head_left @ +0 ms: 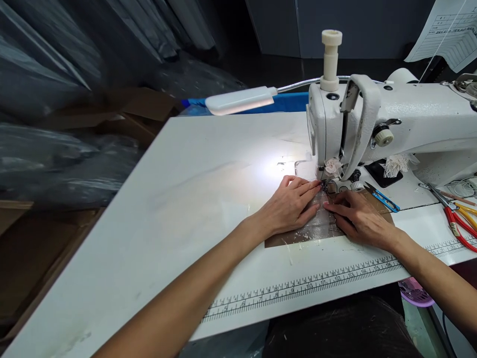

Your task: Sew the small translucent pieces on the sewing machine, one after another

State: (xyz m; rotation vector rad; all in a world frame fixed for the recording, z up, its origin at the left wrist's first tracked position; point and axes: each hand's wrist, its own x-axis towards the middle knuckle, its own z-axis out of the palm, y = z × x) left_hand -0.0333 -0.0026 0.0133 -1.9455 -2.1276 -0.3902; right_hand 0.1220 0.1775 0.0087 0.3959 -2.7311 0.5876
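Observation:
A piece of sheer, see-through fabric point(321, 223) lies at the front of a white sewing machine point(413, 114), over a brown sheet point(285, 240) on the table. My left hand point(292, 205) rests flat on the fabric's left side, its fingers stretched toward the presser foot point(328, 187). On the other side, my right hand point(354, 218) has thumb and fingers bent together at the fabric's edge, just in front of the foot. The needle area is partly hidden by my fingertips and the machine head.
Blue thread snips point(383, 198) lie right of my right hand, with red-handled scissors point(460, 223) farther right. A printed ruler point(298, 289) runs along the table's front edge. A lit lamp point(240, 101) hangs over the table point(179, 199). Plastic-wrapped goods point(67, 164) stand left.

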